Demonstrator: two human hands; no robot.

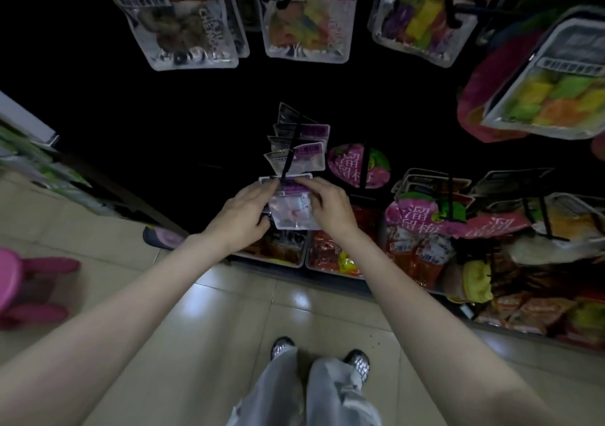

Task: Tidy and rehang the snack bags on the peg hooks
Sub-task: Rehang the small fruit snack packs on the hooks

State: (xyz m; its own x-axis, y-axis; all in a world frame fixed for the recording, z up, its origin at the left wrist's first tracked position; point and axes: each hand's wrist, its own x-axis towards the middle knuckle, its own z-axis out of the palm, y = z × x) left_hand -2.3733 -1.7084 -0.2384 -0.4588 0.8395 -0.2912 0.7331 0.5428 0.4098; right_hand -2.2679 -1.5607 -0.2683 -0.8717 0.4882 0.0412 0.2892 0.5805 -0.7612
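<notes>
Rehanging step: the left hand point(244, 211) and right hand point(327, 204) each pinched a top corner of the purple-labelled snack bag point(293, 211) held between them, at the tip of the peg hook point(289, 154) just beyond the fingertips; next, probably, threading its hang hole onto the hook.

A small clear plastic snack bag with a purple header point(292, 208) hangs upright at the tip of a thin black peg hook point(291, 150); four matching purple-topped bags point(301, 150) hang behind it toward 12 o'clock.
</notes>
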